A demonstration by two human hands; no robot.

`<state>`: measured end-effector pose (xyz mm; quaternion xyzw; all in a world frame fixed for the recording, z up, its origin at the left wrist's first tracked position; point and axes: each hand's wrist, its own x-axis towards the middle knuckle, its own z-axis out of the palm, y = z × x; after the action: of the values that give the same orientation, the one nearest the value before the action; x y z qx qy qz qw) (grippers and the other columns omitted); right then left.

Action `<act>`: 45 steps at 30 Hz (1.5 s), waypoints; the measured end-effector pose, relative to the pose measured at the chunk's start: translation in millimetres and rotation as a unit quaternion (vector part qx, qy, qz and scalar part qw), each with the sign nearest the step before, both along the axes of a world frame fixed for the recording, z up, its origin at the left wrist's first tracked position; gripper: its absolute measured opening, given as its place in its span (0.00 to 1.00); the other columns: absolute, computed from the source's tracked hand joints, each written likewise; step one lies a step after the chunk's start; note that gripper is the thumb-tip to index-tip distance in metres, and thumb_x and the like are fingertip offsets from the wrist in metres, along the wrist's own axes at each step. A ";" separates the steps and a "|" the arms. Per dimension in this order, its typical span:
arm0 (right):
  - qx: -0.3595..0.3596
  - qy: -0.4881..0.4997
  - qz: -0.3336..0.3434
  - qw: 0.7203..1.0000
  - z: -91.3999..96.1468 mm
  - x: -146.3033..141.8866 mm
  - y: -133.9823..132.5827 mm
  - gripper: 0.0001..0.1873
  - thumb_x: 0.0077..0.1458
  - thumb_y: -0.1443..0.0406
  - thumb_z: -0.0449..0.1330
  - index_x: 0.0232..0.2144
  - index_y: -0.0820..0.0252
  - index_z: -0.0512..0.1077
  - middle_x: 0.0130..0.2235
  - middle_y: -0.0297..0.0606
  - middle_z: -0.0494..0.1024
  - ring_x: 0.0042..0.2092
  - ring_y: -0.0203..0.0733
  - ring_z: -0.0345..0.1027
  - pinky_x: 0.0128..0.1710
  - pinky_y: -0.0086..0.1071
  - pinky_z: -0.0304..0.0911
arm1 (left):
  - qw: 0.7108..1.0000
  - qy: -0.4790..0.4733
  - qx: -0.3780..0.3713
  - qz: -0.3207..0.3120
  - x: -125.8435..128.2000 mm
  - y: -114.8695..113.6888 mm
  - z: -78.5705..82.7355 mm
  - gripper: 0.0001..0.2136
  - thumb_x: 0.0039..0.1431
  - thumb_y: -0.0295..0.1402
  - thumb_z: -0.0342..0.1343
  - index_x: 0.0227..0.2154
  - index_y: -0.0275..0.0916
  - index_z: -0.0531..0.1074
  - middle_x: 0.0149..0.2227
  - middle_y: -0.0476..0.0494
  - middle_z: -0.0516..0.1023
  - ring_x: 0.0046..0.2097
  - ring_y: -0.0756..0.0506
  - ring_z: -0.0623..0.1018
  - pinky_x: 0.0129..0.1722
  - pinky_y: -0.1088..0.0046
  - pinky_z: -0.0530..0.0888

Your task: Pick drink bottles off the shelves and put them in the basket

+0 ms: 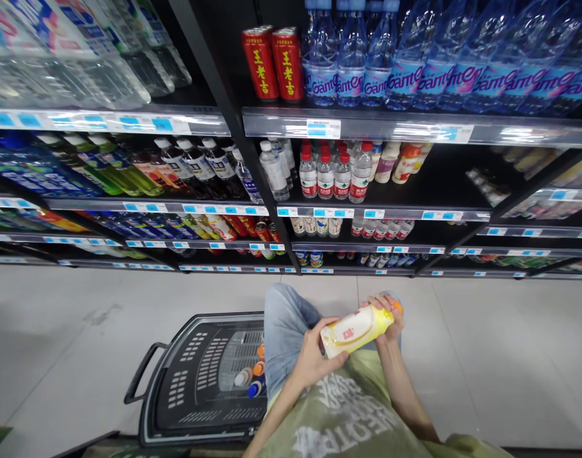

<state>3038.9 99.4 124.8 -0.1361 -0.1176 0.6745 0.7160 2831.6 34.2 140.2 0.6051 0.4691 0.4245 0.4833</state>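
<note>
I hold a cream and yellow bottle (355, 331) with an orange cap sideways in front of me. My left hand (314, 359) grips its base end. Around the cap end, my right hand (388, 312) has its fingers wrapped. Both hands are over my lap, above my green shirt and a jeans-clad knee. A dark shopping basket (195, 381) sits on the floor to my left, and several bottles lie in it by its right side.
Drink shelves (367, 213) fill the wall ahead: water bottles on top, two red cans (274, 63), red-capped bottles (333, 175) and similar orange-capped bottles (405, 162) on the middle shelf. Light tiled floor (510, 356) lies between me and the shelves.
</note>
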 end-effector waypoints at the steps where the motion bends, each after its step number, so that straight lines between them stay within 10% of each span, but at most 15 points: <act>1: -0.004 0.003 0.002 1.000 -1.2 0.6 1.2 0.24 0.43 0.63 0.77 0.29 0.51 0.63 0.25 0.20 0.65 0.26 0.33 0.61 0.39 0.37 0.72 | 1.000 0.000 -0.002 0.002 1.7 -1.3 -1.0 0.30 0.49 0.36 0.69 0.56 0.36 0.74 0.44 0.41 0.84 0.40 0.44 0.81 0.38 0.72 0.79; 9: -0.023 0.028 0.013 0.999 -5.3 4.1 2.5 0.20 0.47 0.67 0.73 0.29 0.53 0.63 0.25 0.19 0.67 0.25 0.32 0.62 0.38 0.34 0.72 | 0.980 0.045 0.192 -0.024 6.6 -4.9 -10.7 0.35 0.48 0.26 0.69 0.61 0.42 0.68 0.63 0.33 0.76 0.63 0.36 0.78 0.62 0.55 0.77; 32: -0.034 0.057 0.037 0.997 -3.4 3.6 4.0 0.22 0.45 0.67 0.74 0.30 0.53 0.62 0.25 0.18 0.67 0.25 0.31 0.64 0.36 0.32 0.72 | 0.875 0.212 0.422 -0.104 -9.8 4.4 -15.8 0.29 0.66 0.22 0.58 0.68 0.47 0.63 0.63 0.33 0.77 0.71 0.36 0.70 0.58 0.58 0.81; 45: -0.006 0.029 0.047 0.998 2.4 3.9 3.4 0.26 0.42 0.58 0.80 0.35 0.50 0.68 0.27 0.21 0.69 0.30 0.36 0.68 0.46 0.42 0.75 | 0.949 0.059 0.306 0.051 17.3 -6.9 -4.1 0.33 0.48 0.25 0.65 0.60 0.43 0.71 0.58 0.34 0.81 0.56 0.37 0.83 0.54 0.58 0.83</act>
<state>3042.8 102.8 127.2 -0.1153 -0.0991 0.7118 0.6858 2848.9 27.3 136.1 0.7230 0.3746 0.5355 0.2240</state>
